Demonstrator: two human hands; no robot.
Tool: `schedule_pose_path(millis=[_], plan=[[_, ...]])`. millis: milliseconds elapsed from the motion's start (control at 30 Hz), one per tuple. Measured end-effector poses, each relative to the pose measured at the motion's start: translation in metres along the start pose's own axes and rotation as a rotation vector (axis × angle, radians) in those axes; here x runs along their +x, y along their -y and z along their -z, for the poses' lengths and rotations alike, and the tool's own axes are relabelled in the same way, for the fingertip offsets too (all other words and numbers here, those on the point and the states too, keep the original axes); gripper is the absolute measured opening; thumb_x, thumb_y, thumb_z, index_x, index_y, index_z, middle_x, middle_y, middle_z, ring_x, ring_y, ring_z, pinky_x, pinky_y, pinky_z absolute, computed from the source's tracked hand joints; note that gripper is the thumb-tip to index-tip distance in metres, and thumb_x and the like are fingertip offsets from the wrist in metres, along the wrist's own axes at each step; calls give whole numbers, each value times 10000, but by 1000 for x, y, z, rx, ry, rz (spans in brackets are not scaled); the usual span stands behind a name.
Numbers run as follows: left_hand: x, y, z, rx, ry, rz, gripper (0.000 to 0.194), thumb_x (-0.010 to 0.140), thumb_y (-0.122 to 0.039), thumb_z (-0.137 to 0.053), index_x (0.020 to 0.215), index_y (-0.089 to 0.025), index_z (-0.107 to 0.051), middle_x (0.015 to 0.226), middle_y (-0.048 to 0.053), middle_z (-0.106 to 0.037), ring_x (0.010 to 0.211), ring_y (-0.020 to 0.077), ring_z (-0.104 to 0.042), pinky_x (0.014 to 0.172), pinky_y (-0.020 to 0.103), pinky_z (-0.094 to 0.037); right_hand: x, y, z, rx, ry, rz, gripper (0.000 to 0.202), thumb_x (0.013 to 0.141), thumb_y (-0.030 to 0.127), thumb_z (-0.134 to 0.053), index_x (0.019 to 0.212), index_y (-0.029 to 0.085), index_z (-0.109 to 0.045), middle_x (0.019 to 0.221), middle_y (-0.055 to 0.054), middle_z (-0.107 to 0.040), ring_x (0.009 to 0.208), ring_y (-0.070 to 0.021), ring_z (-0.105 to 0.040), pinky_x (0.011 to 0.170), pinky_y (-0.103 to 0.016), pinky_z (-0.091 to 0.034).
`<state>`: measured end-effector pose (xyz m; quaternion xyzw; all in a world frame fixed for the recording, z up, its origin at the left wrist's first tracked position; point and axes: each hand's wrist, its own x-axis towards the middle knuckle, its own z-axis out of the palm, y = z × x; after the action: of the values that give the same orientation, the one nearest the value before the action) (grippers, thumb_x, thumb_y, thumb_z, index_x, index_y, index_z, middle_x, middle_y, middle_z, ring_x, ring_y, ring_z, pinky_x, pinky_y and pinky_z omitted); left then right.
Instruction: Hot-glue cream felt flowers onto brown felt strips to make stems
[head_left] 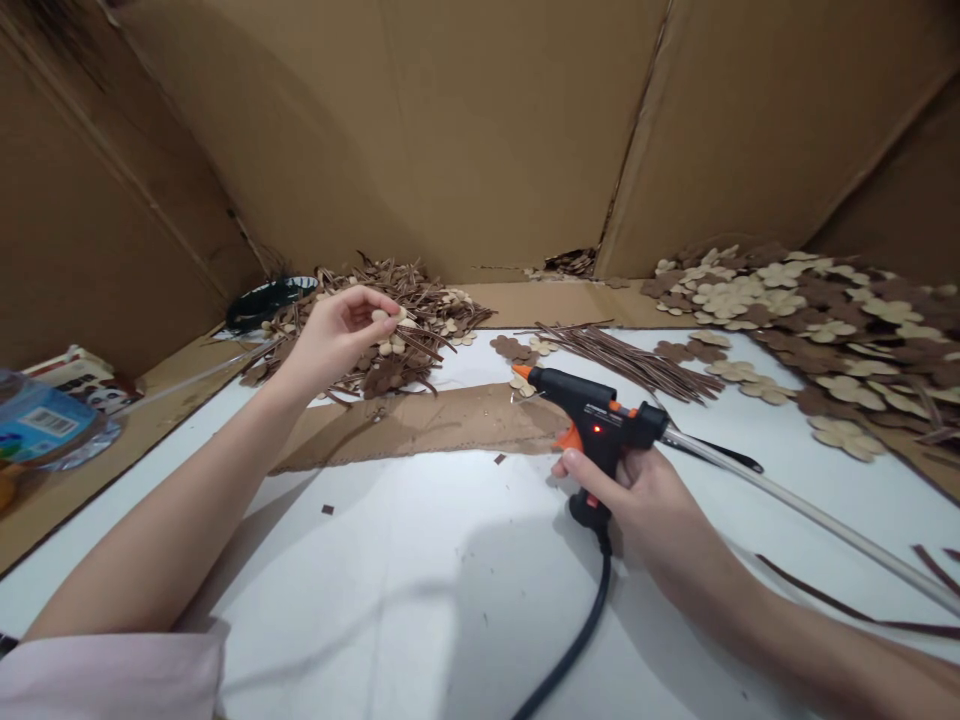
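Note:
My left hand [341, 330] reaches over the heap of brown strips and flowers [386, 275] at the back left. Its fingertips pinch a small cream flower [403, 316], partly hidden by the fingers. My right hand [645, 495] is wrapped round the grip of a black and orange hot glue gun [574, 392], whose red light is lit. The gun's orange nozzle points left, close to a brown flower cutout [514, 348] and a cream one on the table. A long glue stick [810, 505] runs out of its rear end.
A bundle of brown strips [630, 360] lies behind the glue gun. Brown and cream flower cutouts [847, 320] are piled at the right. A cardboard strip [427, 425] crosses the white tabletop [360, 600]. At the left lies a plastic bottle [52, 420]. Cardboard walls [390, 130] enclose the back.

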<state>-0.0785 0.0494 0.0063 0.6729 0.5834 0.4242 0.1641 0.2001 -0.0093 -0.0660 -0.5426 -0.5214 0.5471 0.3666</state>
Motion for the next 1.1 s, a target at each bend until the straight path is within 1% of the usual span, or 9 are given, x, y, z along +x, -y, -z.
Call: schedule_pose_path(millis=[167, 267, 367, 467, 600, 667, 833, 967, 1100], plan=[[1, 2, -2, -87, -104, 66, 273, 663, -283, -698, 898, -170, -616, 671, -3, -618, 624, 109, -575, 526, 170, -392, 0, -1, -1, 18, 0, -1, 287, 758, 437, -587, 875, 179, -539, 790, -27, -634, 755, -163, -563, 589, -239, -441], [-5, -4, -11, -179, -107, 243, 360, 647, -309, -718, 963, -159, -633, 628, -2, -625, 584, 113, -583, 499, 174, -400, 3, -3, -1, 35, -24, 36, 312, 749, 444, -595, 888, 168, -549, 794, -38, -637, 746, -165, -558, 589, -245, -438], [-18, -20, -28, -325, 7, 424, 369, 628, -327, -740, 942, -150, -661, 687, 22, -670, 600, 113, -600, 536, 186, -444, 9, -4, -1, 22, -62, 78, 343, 727, 457, -613, 869, 146, -581, 805, -56, -639, 688, -162, -549, 571, -260, -438], [-34, -37, -44, -467, 132, 496, 350, 572, -308, -784, 869, -153, -682, 704, 22, -689, 620, 104, -608, 583, 178, -468, 14, -3, 1, 38, -68, 89, 395, 702, 474, -635, 904, 136, -601, 812, -69, -650, 660, -175, -562, 539, -275, -440], [-51, -51, -57, -582, 277, 607, 323, 526, -267, -810, 793, -153, -669, 705, 16, -690, 617, 107, -617, 581, 182, -477, 15, -2, 0, 163, 5, 159, 341, 709, 399, -655, 949, 163, -601, 949, -79, -670, 855, -214, -609, 701, -297, -476], [-56, -55, -59, -597, 303, 633, 289, 534, -249, -803, 755, -147, -645, 675, 8, -676, 605, 105, -612, 588, 188, -477, 13, -2, -1, 190, 31, 182, 307, 702, 354, -670, 940, 175, -597, 957, -68, -670, 898, -216, -607, 771, -309, -466], [-61, -58, -59, -544, 342, 605, 200, 613, -230, -751, 691, -147, -587, 582, -19, -625, 557, 67, -552, 536, 142, -414, 10, -2, -1, 138, 11, 157, 243, 695, 311, -670, 875, 171, -585, 818, -35, -646, 764, -190, -596, 668, -291, -462], [-63, -58, -59, -512, 285, 572, 194, 636, -223, -734, 690, -158, -560, 584, -37, -596, 560, 61, -527, 517, 135, -372, 8, -1, 0, 102, -14, 143, 213, 684, 319, -677, 795, 173, -568, 710, 2, -590, 676, -158, -561, 621, -271, -442], [-67, -57, -62, -473, 208, 557, 218, 649, -245, -728, 735, -174, -541, 613, -44, -580, 585, 70, -527, 528, 146, -360, 5, 1, -2, 90, 1, 104, 215, 692, 327, -668, 805, 170, -576, 685, 10, -580, 636, -145, -546, 587, -261, -433]])
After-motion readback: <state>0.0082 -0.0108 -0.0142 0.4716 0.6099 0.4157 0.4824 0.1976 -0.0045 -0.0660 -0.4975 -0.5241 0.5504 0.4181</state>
